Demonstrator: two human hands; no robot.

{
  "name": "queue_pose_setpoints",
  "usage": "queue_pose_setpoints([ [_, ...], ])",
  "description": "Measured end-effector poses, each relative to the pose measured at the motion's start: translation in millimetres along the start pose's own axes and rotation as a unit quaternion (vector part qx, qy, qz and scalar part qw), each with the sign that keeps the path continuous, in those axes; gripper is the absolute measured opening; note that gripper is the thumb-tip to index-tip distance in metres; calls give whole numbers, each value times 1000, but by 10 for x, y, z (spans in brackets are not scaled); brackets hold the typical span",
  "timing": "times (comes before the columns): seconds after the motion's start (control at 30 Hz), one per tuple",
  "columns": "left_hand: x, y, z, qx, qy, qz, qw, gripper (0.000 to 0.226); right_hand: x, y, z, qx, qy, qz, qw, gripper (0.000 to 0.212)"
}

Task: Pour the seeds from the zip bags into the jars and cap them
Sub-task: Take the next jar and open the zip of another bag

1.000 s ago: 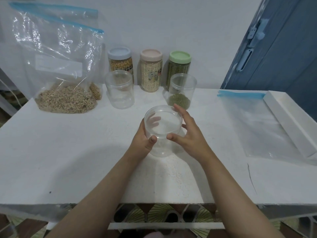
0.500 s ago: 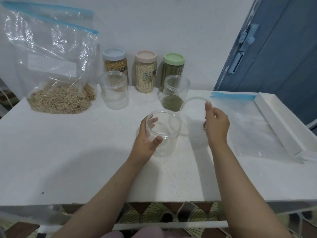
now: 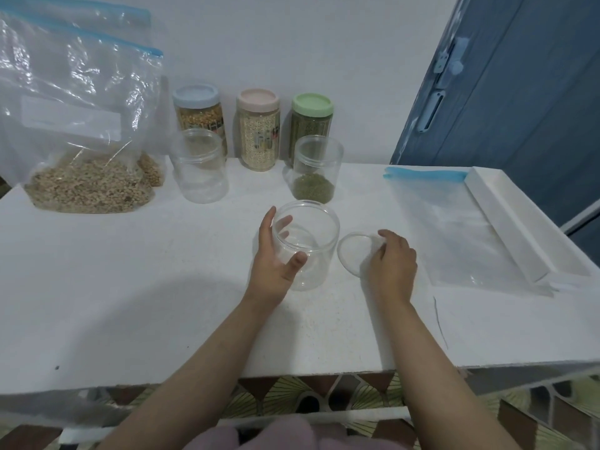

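A white tabletop [image 3: 130,287] fills the frame, set against a pale wall with a blue door at the upper right. Nearest the camera, at centre frame, the left hand [image 3: 274,258] wraps an empty clear jar [image 3: 306,245], thumb on the near side and fingers curled round the far side, holding it upright on the table. Just right of it, the right hand [image 3: 391,263] rests fingers-down on the edge of a clear lid [image 3: 355,251], which lies flat on the table close beside the jar; whether the fingers still pinch it or merely touch it cannot be told. The step in hand appears to be readying this jar for filling, with its lid off and set aside. The next move likely calls for a free hand to fetch the seed-filled zip bag [image 3: 81,151] at the far left, open its seal, and tilt it over the jar's mouth while the other hand steadies the jar. An emptied zip bag [image 3: 454,228] lies flat at the right. Farther back stand an empty open jar [image 3: 199,167] and an open jar of green seeds [image 3: 316,172]; behind them, against the wall, three capped jars with blue [image 3: 198,115], pink [image 3: 258,128] and green [image 3: 311,121] lids look finished.
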State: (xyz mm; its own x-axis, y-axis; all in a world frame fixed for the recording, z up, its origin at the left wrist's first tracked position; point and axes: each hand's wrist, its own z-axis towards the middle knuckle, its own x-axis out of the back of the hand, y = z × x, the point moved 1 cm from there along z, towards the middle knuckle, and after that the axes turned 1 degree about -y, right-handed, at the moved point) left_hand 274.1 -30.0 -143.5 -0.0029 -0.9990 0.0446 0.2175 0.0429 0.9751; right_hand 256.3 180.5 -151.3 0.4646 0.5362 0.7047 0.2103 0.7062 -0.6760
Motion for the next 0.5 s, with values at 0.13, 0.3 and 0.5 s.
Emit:
queue_pose_setpoints([
  [0.13, 19, 9, -26, -5, 2, 20, 1000, 109, 136, -187, -155, 52, 34, 62, 996, 37],
  [0.3, 118, 300, -65, 8, 84, -24, 996, 80, 398, -712, -385, 146, 74, 190, 968, 34],
  [0.5, 617, 969, 243, -9, 247, -49, 968, 33, 400, -1878, -384, 240, 12, 294, 925, 27],
])
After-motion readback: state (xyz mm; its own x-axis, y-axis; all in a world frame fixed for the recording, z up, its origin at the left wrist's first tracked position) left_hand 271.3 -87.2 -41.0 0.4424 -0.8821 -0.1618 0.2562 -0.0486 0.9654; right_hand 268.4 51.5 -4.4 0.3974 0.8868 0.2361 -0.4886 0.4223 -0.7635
